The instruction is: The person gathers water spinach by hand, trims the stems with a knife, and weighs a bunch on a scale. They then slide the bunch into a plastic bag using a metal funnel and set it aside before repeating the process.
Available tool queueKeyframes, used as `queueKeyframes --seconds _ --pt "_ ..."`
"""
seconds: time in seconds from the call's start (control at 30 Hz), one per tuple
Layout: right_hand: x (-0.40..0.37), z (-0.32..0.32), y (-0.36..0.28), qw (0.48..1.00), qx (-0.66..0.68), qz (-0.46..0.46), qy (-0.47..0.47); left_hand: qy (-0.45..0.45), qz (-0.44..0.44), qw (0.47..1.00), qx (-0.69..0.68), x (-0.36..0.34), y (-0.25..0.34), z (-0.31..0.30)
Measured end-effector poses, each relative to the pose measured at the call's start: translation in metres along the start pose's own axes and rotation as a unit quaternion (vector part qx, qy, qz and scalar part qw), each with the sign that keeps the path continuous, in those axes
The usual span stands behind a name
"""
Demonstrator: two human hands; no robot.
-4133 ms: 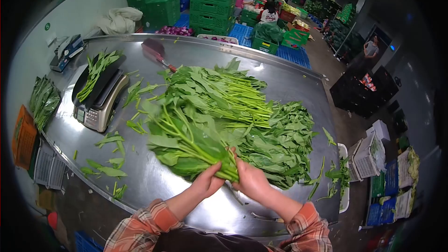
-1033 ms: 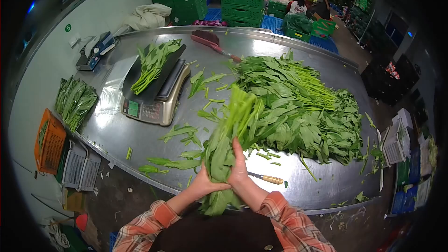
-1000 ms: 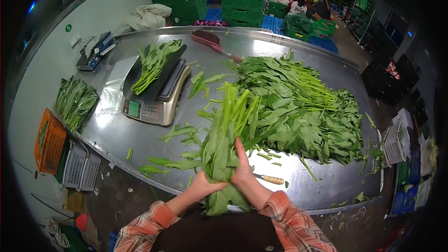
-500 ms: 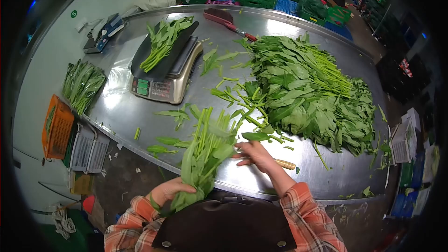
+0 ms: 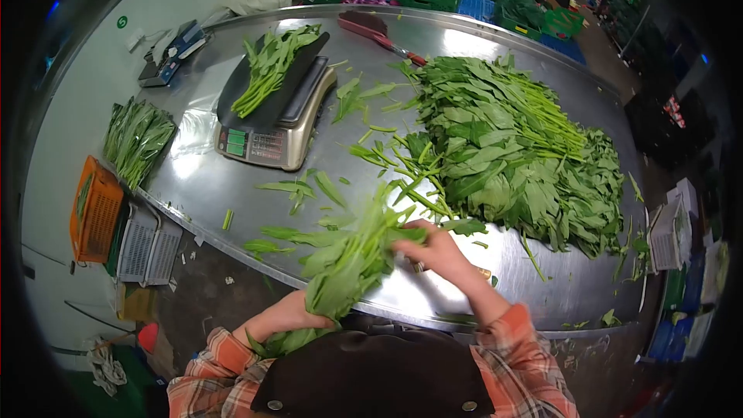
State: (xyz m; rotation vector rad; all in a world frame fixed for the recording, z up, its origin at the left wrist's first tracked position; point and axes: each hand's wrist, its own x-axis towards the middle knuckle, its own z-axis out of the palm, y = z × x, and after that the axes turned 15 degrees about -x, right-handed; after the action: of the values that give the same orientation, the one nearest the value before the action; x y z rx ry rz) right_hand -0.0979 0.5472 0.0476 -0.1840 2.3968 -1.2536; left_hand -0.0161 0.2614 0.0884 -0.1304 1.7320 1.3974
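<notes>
My left hand is wrapped round the lower, leafy part of a bunch of green leafy vegetables, near the table's front edge. The bunch's stems point up and away from me. At its right side, my right hand has its fingers curled against a leaf, thumb toward the bunch. A wooden handle shows partly behind the right hand. Loose leaves lie left of the bunch. To the right rests a large pile of the same vegetables, with cut stems along its left side.
On the metal table stands a scale with a dark tray holding another bunch. A red-handled brush lies at the back. Bagged greens and an orange basket are at left. People are in the far background.
The bunch has tilted to the right. My left hand has moved slightly right, and my right hand has shifted right and up, its fingers now bent at a leaf.
</notes>
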Motion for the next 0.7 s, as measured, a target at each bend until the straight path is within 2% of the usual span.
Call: queueKeyframes --seconds 0.03,0.07,0.1,0.13,0.17,0.27,0.3,0.37,0.4,0.47,0.53,0.6,0.67,0.7 --pt "0.005 0.016 -0.002 0.992 -0.097 -0.032 0.067 -0.011 -0.013 1.0 0.0 0.001 0.003 0.008" --pt "0.007 0.028 0.001 0.97 -0.194 -0.064 0.129 -0.035 0.029 0.999 -0.008 0.006 -0.007 0.009" --pt "0.012 0.022 -0.002 0.983 -0.182 0.007 0.032 -0.057 0.071 0.996 -0.018 0.014 -0.025 0.009" --pt "0.018 0.021 0.019 0.98 -0.183 -0.042 0.071 -0.077 0.115 0.99 -0.03 0.019 -0.037 0.008" --pt "0.022 0.015 0.037 0.956 -0.233 -0.104 0.143 -0.121 0.083 0.988 -0.043 0.021 -0.041 0.005" --pt "0.021 -0.031 0.053 0.863 -0.388 -0.153 0.285 -0.186 0.003 0.973 -0.138 0.025 -0.063 0.002" --pt "0.024 -0.045 0.07 0.854 -0.399 -0.137 0.303 -0.185 0.009 0.974 -0.127 0.023 -0.064 0.002" --pt "0.021 -0.072 0.086 0.86 -0.403 -0.004 0.313 -0.182 0.023 0.978 -0.103 0.019 -0.057 -0.003" --pt "0.016 -0.08 0.091 0.843 -0.37 -0.05 0.387 -0.171 0.008 0.982 -0.076 0.016 -0.051 -0.005" --pt "-0.002 -0.079 0.069 0.93 -0.202 -0.031 0.306 -0.147 -0.02 0.989 -0.023 0.01 -0.035 -0.007" --pt "-0.027 -0.047 0.044 0.979 -0.043 -0.148 0.136 -0.122 -0.046 0.991 0.012 0.006 -0.024 -0.008" --pt "-0.045 -0.012 0.008 0.956 -0.142 -0.255 0.044 -0.128 -0.053 0.989 0.041 0.007 -0.019 -0.011" --pt "-0.045 0.012 0.002 0.895 -0.305 -0.325 -0.001 -0.166 -0.044 0.983 0.06 0.009 -0.02 -0.013" --pt "-0.038 0.023 0.016 0.898 -0.308 -0.313 -0.037 -0.198 -0.046 0.977 0.07 0.013 -0.031 -0.018"
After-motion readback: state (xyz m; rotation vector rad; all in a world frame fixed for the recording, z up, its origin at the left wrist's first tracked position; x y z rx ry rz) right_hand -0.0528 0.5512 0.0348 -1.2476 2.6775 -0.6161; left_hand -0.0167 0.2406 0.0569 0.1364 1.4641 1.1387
